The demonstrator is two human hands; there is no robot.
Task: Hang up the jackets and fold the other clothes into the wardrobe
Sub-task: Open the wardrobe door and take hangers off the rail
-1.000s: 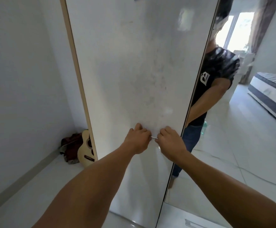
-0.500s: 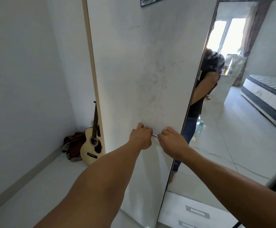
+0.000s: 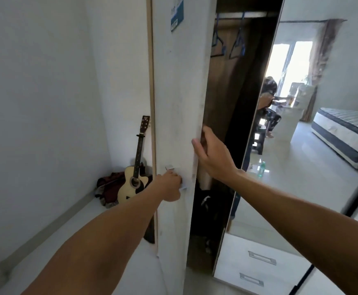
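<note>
Wardrobe door (image 3: 178,103), white and scuffed, ajar; interior seemingly dark.

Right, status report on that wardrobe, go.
Left hand grips the door handle. Right hand on the wardrobe door edge, fingers wrapped. Blue hangers empty.
</note>
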